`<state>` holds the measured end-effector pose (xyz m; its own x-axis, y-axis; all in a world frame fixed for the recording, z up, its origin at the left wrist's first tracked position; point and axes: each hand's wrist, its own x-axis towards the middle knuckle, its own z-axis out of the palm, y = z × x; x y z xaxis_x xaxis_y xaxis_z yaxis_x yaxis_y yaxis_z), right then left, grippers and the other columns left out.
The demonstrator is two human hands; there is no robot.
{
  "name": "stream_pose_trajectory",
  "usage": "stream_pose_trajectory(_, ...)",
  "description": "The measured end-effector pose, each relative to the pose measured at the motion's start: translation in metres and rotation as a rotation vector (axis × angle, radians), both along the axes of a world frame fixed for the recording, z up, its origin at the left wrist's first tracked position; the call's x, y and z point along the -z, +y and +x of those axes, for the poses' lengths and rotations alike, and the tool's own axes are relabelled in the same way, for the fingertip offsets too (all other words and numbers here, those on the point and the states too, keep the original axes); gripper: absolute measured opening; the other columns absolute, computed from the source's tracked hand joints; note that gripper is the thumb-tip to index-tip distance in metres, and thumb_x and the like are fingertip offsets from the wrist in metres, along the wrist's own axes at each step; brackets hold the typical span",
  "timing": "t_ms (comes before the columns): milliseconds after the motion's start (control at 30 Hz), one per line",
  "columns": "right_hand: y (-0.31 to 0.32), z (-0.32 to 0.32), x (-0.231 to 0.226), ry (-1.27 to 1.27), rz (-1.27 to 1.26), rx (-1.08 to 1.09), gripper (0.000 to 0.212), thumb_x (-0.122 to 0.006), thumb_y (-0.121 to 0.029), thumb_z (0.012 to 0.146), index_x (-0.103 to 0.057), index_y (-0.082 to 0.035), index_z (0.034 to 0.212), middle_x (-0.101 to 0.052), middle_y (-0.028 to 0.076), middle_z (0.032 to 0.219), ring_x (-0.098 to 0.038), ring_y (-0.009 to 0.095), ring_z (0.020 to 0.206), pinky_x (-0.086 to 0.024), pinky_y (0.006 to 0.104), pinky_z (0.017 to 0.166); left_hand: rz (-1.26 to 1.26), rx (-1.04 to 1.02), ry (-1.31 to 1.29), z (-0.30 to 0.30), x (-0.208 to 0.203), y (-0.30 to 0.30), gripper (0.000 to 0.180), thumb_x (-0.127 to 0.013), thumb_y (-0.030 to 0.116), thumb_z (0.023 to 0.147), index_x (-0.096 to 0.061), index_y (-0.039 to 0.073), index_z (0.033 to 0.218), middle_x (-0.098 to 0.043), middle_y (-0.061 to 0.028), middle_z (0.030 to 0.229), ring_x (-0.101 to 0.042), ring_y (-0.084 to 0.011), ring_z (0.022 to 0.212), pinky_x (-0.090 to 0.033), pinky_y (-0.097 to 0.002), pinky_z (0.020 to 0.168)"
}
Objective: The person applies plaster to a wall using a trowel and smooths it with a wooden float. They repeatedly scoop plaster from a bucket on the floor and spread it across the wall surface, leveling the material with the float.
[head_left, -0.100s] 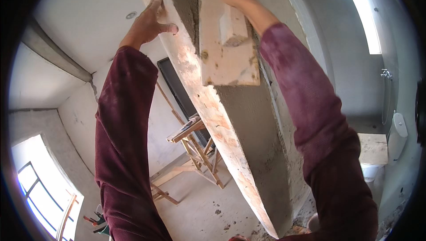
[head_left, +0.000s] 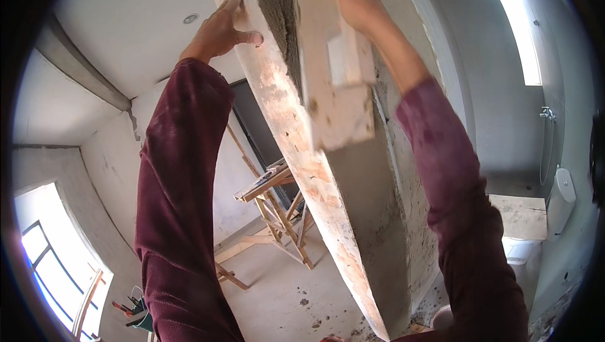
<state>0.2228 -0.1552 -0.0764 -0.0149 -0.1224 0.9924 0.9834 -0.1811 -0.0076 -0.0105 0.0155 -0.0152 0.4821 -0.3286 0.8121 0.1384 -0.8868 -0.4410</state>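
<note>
A long wooden board (head_left: 307, 175), smeared with pale and orange-brown stains, runs steeply along the edge of a wall. My left hand (head_left: 222, 32) presses on its upper part, fingers stretched and thumb spread apart. Beside the board lies a strip of wet grey mortar (head_left: 368, 184). Over this strip my right hand (head_left: 364, 6) grips the handle of a wooden plastering float (head_left: 343, 118). The float's flat blade looks tilted and blurred; whether all of it touches the mortar I cannot tell.
A wooden trestle (head_left: 277, 206) stands on the spattered floor (head_left: 271, 307) beyond the board. To the right are a toilet (head_left: 563, 194) with a board laid across it (head_left: 520, 216) and a wall shower fitting (head_left: 547, 114). A barred window (head_left: 57, 266) is at lower left.
The float and my right hand have moved slightly down and right, and the float has tilted. My left hand stays on the board while the whole view shifts a little.
</note>
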Motion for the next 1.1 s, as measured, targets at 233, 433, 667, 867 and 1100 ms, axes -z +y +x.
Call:
stream_pose_trajectory(233,-0.016,-0.106,0.053,0.259,-0.084,-0.397,0.071,-0.042,-0.036,0.093,-0.016,-0.013,0.155,-0.043,0.030,0.142,-0.044,0.043,0.131,-0.035,0.0416,0.111,0.043,0.019,0.009,0.006,-0.014,-0.001,0.127,-0.090,0.035,0.057,-0.013,0.003,0.153,-0.026,-0.0211,0.156,-0.031,-0.0332,0.142,-0.033,-0.0399,0.115)
stream_pose_trajectory(433,-0.021,-0.095,0.093,0.247,-0.118,-0.342,0.069,-0.043,-0.031,0.094,-0.019,-0.006,0.153,-0.059,0.035,0.117,-0.057,0.047,0.112,-0.044,0.0464,0.101,0.043,0.072,0.014,0.005,-0.019,0.001,0.126,-0.086,0.050,0.057,-0.019,0.003,0.152,-0.033,-0.0205,0.153,-0.042,-0.0358,0.135,-0.037,-0.0390,0.110)
stream_pose_trajectory(667,-0.028,-0.080,0.252,0.247,-0.152,-0.518,0.069,-0.054,-0.016,0.093,-0.019,-0.012,0.153,-0.061,0.033,0.110,-0.066,0.044,0.072,-0.053,0.0480,0.069,0.008,0.027,0.054,-0.003,-0.021,0.001,0.130,-0.083,0.053,0.055,-0.014,0.003,0.153,-0.028,-0.0197,0.155,-0.045,-0.0402,0.132,-0.041,-0.0406,0.108)
stream_pose_trajectory(867,-0.058,-0.056,0.464,0.424,-0.221,-0.504,0.064,-0.054,-0.016,0.094,-0.026,-0.003,0.150,-0.046,0.027,0.142,-0.066,0.035,0.100,-0.054,0.0386,0.081,0.148,0.010,0.042,0.002,-0.024,0.005,0.131,-0.083,0.053,0.056,-0.013,0.001,0.153,-0.027,-0.0220,0.155,-0.041,-0.0384,0.136,-0.039,-0.0399,0.109)
stream_pose_trajectory(1100,-0.093,-0.082,0.312,0.360,-0.157,-0.681,0.057,-0.050,-0.020,0.097,-0.032,-0.004,0.148,-0.056,0.025,0.127,-0.065,0.033,0.101,-0.053,0.0412,0.083,-0.129,0.083,0.132,0.000,-0.008,-0.021,0.102,-0.076,0.000,0.073,-0.013,0.000,0.153,-0.025,-0.0203,0.157,-0.036,-0.0340,0.140,-0.034,-0.0389,0.113)
